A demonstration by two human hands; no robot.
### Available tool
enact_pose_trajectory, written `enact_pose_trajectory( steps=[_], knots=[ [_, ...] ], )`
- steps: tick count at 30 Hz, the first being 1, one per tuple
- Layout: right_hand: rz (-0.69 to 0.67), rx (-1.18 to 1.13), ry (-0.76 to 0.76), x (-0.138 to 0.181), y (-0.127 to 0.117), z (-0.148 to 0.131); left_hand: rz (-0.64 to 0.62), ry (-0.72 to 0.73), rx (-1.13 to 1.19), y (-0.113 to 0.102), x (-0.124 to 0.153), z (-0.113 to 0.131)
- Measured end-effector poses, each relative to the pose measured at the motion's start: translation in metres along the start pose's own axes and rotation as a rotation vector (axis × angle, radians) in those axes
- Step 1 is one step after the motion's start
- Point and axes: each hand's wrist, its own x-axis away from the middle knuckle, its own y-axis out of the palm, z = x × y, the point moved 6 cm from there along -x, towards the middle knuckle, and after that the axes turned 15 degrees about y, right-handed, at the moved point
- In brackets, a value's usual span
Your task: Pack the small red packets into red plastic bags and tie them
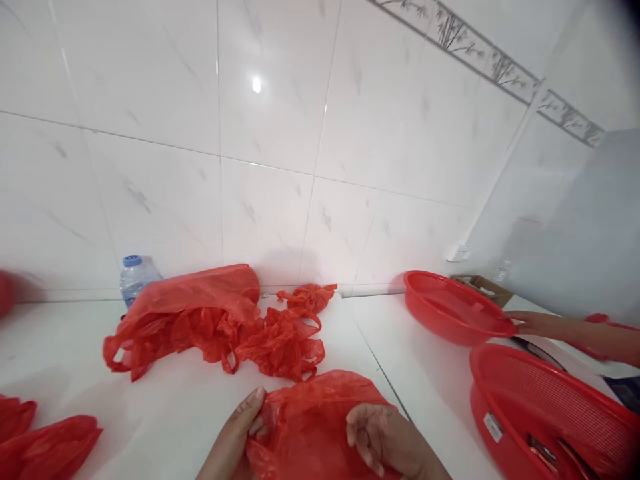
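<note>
Red bag held at the counter's near edge, pinched by left hand, right hand fingers curled on it, both wrists cut off by frame, strainer contents unclear.

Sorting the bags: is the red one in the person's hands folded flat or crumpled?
Crumpled: the red plastic bag bunches in loose wrinkles between left hand and right hand.

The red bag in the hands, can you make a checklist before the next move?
1. Left hand has a grip on the red bag: ok.
2. Right hand on the bag: ok.
3. Bag resting on the white table: ok.
4. Bag's handles in view: cannot tell.
5. Pile of red bags lies apart from it: ok.
6. Another person's hand stays by the far red basin: ok.
</note>
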Motion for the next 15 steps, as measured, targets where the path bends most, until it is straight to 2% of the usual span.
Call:
enact_pose_trajectory(
  steps=[5, 9, 15],
  knots=[
    [0.158, -0.060, 0.011, 0.001, -0.006, -0.006, -0.079, -0.050, -0.116, -0.007, -0.008, -0.004],
    [0.176, -0.055, 0.067, 0.004, -0.009, -0.010, -0.169, -0.057, -0.157, -0.007, -0.011, -0.011],
    [0.201, -0.067, 0.018, 0.012, -0.009, -0.017, -0.110, -0.034, -0.085, 0.008, -0.001, -0.009]
  ],
)
